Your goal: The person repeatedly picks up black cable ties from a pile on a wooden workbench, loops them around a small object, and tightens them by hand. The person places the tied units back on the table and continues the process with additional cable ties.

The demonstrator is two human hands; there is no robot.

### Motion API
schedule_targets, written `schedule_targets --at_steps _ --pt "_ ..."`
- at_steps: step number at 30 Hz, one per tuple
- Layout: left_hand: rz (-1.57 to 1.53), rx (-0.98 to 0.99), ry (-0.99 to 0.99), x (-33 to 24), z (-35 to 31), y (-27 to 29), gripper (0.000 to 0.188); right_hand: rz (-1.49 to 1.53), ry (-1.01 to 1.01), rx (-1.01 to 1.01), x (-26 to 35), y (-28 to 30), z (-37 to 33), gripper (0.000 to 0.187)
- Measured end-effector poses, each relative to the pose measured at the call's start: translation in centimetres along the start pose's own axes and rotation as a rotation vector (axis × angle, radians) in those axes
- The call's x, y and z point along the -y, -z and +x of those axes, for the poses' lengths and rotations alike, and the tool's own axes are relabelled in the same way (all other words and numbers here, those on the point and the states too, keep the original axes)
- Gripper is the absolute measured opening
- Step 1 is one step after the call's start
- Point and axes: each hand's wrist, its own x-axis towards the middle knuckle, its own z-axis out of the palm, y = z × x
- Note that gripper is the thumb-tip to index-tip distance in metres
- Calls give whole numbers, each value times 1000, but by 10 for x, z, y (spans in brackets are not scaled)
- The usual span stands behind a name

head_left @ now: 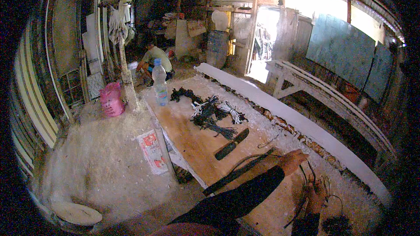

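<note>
My left hand (pixel 294 161) reaches over the wooden table from a dark sleeve, its fingers closed on thin dark cord. Just nearer to me, my right hand (pixel 316 194) is closed on several dark cords (pixel 302 205), whose loose ends stick out around it. Fine finger detail is blurred. A long dark strip (pixel 238 172) lies beside my left forearm. Farther along the table is a knife-like tool (pixel 232 145) with a dark handle. Past it sit tied bundles of black cords (pixel 205 110) and a bundle of white cords (pixel 232 112).
A clear plastic bottle with a blue cap (pixel 160 83) stands at the table's far left corner. A long white ledge (pixel 280 107) borders the right side. On the floor are a pink sack (pixel 112 99) and a printed sack (pixel 152 150). Another person (pixel 156 59) crouches beyond.
</note>
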Motion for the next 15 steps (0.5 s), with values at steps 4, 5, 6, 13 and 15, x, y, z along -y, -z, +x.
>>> schedule_targets --at_steps 4,5,6,13,15 --pt "-43 -41 173 14 3 16 23 197 -111 -52 8 -2 0 24" --pt "-24 -11 264 17 2 20 23 253 -144 -66 9 -2 2 24" --pt "-3 -46 241 18 3 23 23 295 -162 -83 10 -2 2 23" --pt "-38 -287 287 34 3 48 22 461 -236 -153 12 0 3 18" --pt "-129 -264 363 35 6 55 22 487 -245 -170 12 0 3 17"
